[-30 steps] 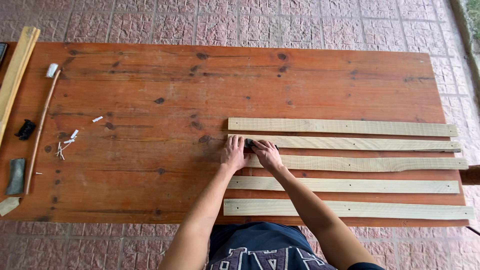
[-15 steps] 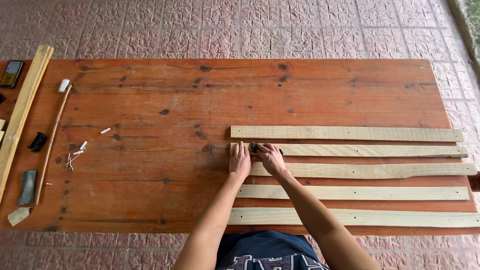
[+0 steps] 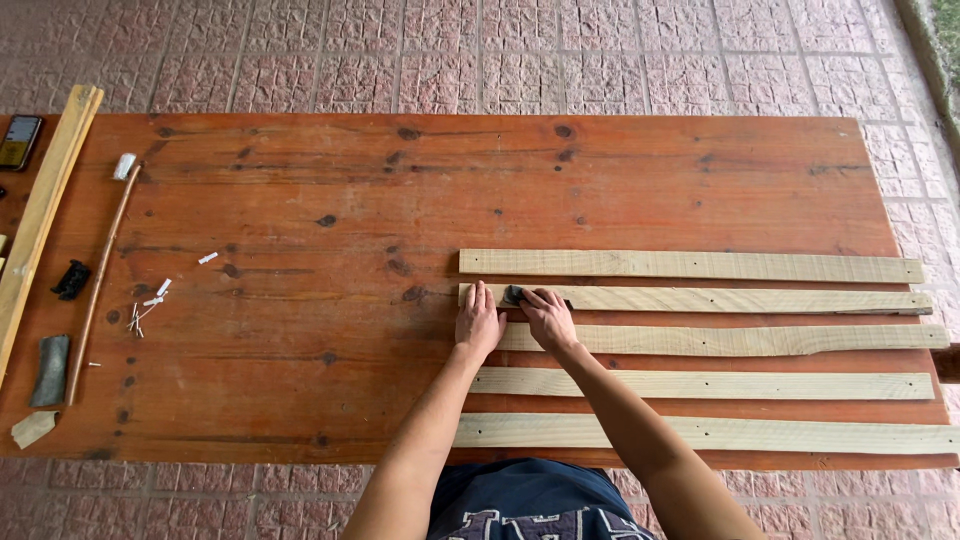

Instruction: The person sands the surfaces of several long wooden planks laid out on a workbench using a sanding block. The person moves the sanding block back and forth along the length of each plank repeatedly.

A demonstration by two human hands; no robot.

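Note:
Several long pale wooden slats lie side by side on the right half of a reddish wooden table [image 3: 300, 200]. My left hand [image 3: 479, 322] rests flat on the left end of the second slat [image 3: 740, 299], fingers pressing it down. My right hand [image 3: 546, 314] lies beside it and presses a small dark piece [image 3: 514, 295], which looks like sandpaper, against the same slat. The third slat [image 3: 740, 340] runs just under both wrists.
At the table's left end are a thin stick [image 3: 100, 280], a long pale plank [image 3: 45, 205], a dark phone [image 3: 20, 140], a small black object [image 3: 72, 279], a grey block [image 3: 50, 370] and small white bits [image 3: 150, 300]. Brick paving surrounds the table.
The view has shifted slightly, so the table sits a little lower and further right in frame. Both hands stay on the left end of the second slat with only small movement.

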